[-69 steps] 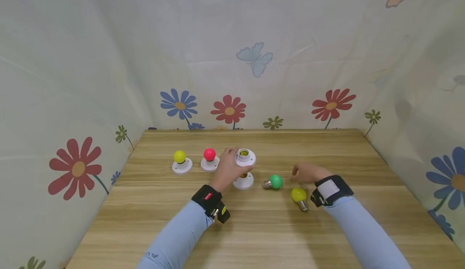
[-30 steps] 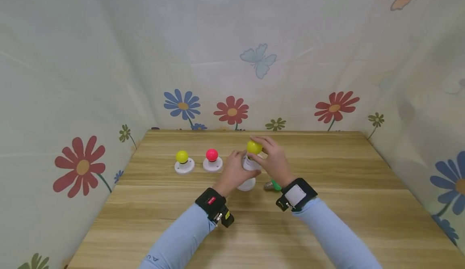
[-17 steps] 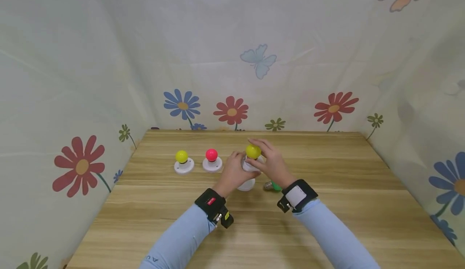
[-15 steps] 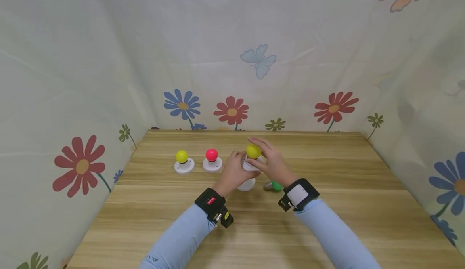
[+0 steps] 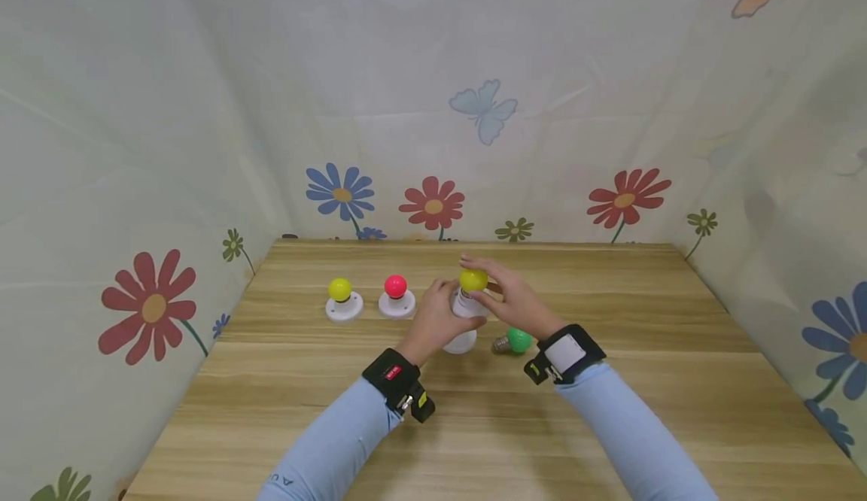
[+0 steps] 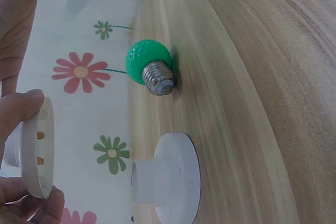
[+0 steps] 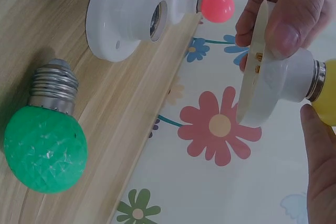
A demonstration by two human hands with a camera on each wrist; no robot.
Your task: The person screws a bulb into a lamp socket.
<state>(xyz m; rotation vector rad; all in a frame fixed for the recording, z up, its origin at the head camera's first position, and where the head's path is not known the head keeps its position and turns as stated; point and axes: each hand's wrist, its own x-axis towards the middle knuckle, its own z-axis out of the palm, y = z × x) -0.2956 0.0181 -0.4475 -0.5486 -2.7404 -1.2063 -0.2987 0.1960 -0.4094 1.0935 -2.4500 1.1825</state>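
Observation:
My left hand (image 5: 439, 319) grips a white lamp socket (image 7: 275, 80) by its round base, clear of the table. A yellow light bulb (image 5: 473, 279) stands in its mouth, with part of the metal screw thread showing in the right wrist view. My right hand (image 5: 518, 302) has its thumb low on that bulb and its fingers over the top. Beneath the hands, an unfilled white socket (image 6: 178, 179) sits on the table. Close to it lies a green faceted light bulb (image 7: 46, 148) on its side, metal end toward that socket.
Left of the hands stand two more white sockets, one holding a pink-red bulb (image 5: 396, 286), the other a yellow bulb (image 5: 339, 289). The wooden table (image 5: 609, 283) ends at a flower-printed cloth (image 5: 542, 125) behind and at the sides.
The right hand has taken the yellow bulb from the table right of the green one and brought it into the held socket's mouth. The left hand keeps its grip on the socket.

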